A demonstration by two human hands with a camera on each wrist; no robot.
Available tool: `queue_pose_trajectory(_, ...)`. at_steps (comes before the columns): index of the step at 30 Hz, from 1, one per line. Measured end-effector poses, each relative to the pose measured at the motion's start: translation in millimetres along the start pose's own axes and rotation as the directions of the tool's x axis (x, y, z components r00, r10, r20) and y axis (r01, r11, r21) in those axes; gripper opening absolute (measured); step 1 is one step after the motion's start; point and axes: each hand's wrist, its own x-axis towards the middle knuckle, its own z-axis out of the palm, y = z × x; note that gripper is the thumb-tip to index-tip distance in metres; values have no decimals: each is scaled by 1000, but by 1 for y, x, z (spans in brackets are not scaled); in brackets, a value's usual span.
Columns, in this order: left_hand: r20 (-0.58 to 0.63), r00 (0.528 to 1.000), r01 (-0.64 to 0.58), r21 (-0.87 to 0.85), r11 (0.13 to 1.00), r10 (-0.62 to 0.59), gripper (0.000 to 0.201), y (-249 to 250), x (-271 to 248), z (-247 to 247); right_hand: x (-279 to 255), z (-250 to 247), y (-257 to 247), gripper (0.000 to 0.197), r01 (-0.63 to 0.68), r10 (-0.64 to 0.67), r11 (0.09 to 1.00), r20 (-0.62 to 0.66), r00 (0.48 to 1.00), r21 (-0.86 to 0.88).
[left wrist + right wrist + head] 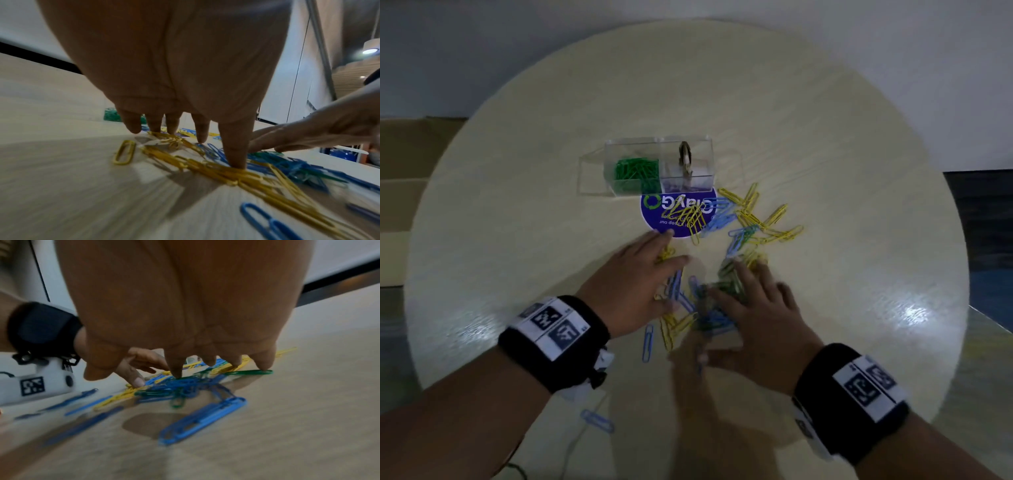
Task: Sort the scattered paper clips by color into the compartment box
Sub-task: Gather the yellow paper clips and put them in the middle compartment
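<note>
Yellow, blue and green paper clips point(743, 226) lie scattered across the middle of the round table point(825, 120). A clear compartment box point(659, 166) stands behind them, with green clips point(633, 171) in its left compartment. My left hand point(640, 274) lies flat with spread fingers on the pile; its thumb presses yellow clips point(236, 173). My right hand point(753, 308) is spread palm down on a tangle of blue and green clips point(185, 386), fingertips touching them. Neither hand grips anything. The right hand is blurred in the head view.
A purple round sticker point(678, 212) lies on the table just in front of the box. Stray blue clips point(597, 420) lie near the table's front edge. Cardboard boxes point(404, 192) stand to the left beyond the table. Wrist bands with markers point(554, 329) sit on both arms.
</note>
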Motion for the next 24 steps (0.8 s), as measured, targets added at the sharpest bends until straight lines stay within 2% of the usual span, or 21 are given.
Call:
queue_pose_trajectory(2,-75,997,-14,-25,1000,12,70,4,2,-5,-4,-5,2,95,-9,14,997,-73,997,72)
queue_pose_trajectory(5,-184,969,-176,-45,983,166,54,25,26,-1,1,-18,33,85,-76,106,985,-200,974,154)
queue_pose_trajectory(8,-110,952,-280,53,958,284,52,40,48,11,18,-28,66,74,-99,110,993,-190,976,66)
queue_pose_trajectory(10,-81,966,-234,117,965,244,53,39,52,12,28,-30,79,73,-93,97,995,-132,987,32)
queue_pose_trajectory(12,-127,979,-152,82,985,161,50,31,47,7,33,-31,87,76,-106,110,993,-117,987,45)
queue_pose_trajectory(14,-161,982,-90,54,994,98,46,20,38,2,33,-30,93,73,-109,123,990,-174,977,88)
queue_pose_trajectory(17,-234,972,-33,2,999,32,43,13,21,-3,24,-26,96,55,-53,102,988,-360,927,145)
queue_pose_trajectory(20,-294,954,-71,-40,997,56,26,31,7,2,10,-23,83,25,-9,104,980,-467,878,201)
queue_pose_trajectory(22,-263,958,-130,-41,991,115,21,41,-2,15,6,-15,72,17,51,59,975,-475,878,216)
queue_pose_trajectory(24,-246,963,-126,-52,991,109,22,41,-8,22,6,-8,67,13,43,73,967,-435,897,252)
